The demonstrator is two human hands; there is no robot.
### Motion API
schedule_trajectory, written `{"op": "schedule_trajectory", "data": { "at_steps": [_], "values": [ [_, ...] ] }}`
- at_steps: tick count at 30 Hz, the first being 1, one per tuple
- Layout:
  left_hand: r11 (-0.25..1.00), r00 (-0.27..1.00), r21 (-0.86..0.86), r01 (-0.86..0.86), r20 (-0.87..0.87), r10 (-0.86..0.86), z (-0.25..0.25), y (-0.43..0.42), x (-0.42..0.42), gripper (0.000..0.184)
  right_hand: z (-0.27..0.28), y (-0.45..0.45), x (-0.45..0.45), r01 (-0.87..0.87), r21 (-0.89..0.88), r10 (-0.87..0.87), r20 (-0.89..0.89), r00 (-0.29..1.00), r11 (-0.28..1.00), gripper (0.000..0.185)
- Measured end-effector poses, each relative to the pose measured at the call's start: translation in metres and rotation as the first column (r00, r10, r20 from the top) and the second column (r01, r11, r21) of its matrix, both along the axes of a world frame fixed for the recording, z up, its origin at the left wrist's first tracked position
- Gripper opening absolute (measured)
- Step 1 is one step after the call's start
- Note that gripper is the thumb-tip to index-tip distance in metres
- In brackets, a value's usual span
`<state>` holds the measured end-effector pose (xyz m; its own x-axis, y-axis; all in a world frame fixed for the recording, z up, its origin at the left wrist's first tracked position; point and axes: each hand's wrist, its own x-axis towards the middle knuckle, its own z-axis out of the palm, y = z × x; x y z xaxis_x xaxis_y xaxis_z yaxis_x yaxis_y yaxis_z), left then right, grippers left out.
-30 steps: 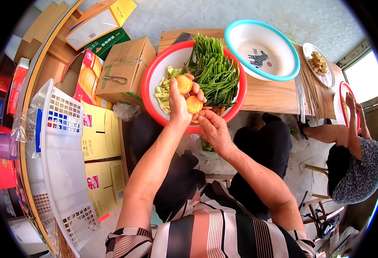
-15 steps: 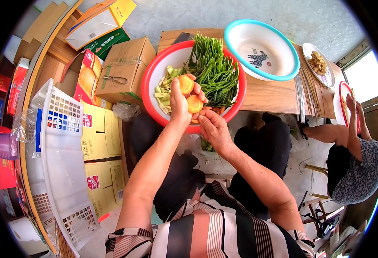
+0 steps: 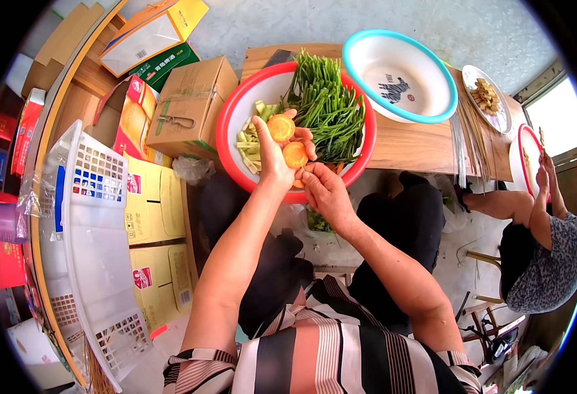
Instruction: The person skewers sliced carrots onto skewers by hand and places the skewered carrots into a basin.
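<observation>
My left hand [image 3: 277, 161] is palm up over the red-rimmed basin [image 3: 223, 125], its fingers partly curled around carrot slices. One orange carrot slice [image 3: 280, 127] rests near the fingers, and another carrot slice [image 3: 295, 155] sits lower, toward my right hand. Closed in a pinch, my right hand [image 3: 328, 197] has its thumb and forefinger at the lower slice's edge. A small pale tip shows there, too fine to name. The basin holds a bundle of green leafy stalks [image 3: 324, 108] and pale green cut pieces [image 3: 249, 144]; more carrot lies partly hidden beneath my hands.
A blue-rimmed basin [image 3: 400, 108] stands on the wooden table [image 3: 393, 148], with thin sticks [image 3: 472, 144] and a plate [image 3: 498, 121] of brownish pieces to its right. Cardboard boxes [image 3: 193, 105] and a white plastic basket [image 3: 98, 243] are at left. Another person [image 3: 544, 256] sits at far right.
My left hand has tilted slightly and its thumb has come away from the upper carrot slice. The right hand's pinch has shifted up a little against the lower slice.
</observation>
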<state>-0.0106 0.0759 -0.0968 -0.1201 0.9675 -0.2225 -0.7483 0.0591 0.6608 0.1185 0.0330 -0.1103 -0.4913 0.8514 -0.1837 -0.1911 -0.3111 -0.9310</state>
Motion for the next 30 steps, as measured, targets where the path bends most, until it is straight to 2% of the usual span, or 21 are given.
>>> {"op": "schedule_trajectory", "data": {
  "at_steps": [2,4,5,7,11,13,26,28,30],
  "values": [
    [0.998,0.998,-0.026,-0.049,-0.035,0.048,0.001,0.001,-0.001,0.081,-0.008,-0.001,-0.002,0.015,0.003,-0.014,-0.029,0.999,1.000,0.013],
    [0.994,0.993,-0.051,-0.097,-0.070,0.093,0.005,0.001,0.000,0.082,-0.012,-0.001,-0.004,0.062,0.110,-0.063,0.005,0.998,0.992,0.011],
    [0.990,0.990,-0.069,-0.124,-0.072,0.119,0.008,0.000,0.000,0.082,-0.013,-0.002,-0.005,0.063,0.110,-0.064,0.006,0.998,0.992,0.011],
    [0.982,0.984,-0.100,-0.163,-0.086,0.155,0.010,0.000,-0.001,0.082,-0.012,-0.002,-0.006,0.085,0.253,-0.111,0.090,0.990,0.964,0.012],
    [0.977,0.983,-0.119,-0.179,-0.064,0.172,0.009,-0.001,-0.002,0.080,-0.002,-0.005,-0.004,0.080,0.346,-0.150,0.178,0.973,0.935,0.013],
    [0.969,0.979,-0.146,-0.201,-0.061,0.194,0.009,-0.001,-0.002,0.078,0.006,-0.006,-0.003,0.058,0.457,-0.204,0.276,0.939,0.888,0.013],
    [0.964,0.973,-0.144,-0.222,-0.091,0.211,0.006,-0.002,-0.006,0.077,0.019,-0.009,-0.001,0.011,0.459,-0.190,0.347,0.918,0.888,0.010],
    [0.958,0.968,-0.143,-0.249,-0.056,0.243,0.005,-0.001,-0.009,0.078,0.019,-0.010,0.000,-0.034,0.346,-0.106,0.380,0.919,0.938,0.010],
    [0.968,0.977,-0.134,-0.214,-0.036,0.211,0.005,-0.002,-0.009,0.078,0.014,-0.011,-0.001,-0.011,0.345,-0.114,0.341,0.933,0.939,0.011]
  ]
}}
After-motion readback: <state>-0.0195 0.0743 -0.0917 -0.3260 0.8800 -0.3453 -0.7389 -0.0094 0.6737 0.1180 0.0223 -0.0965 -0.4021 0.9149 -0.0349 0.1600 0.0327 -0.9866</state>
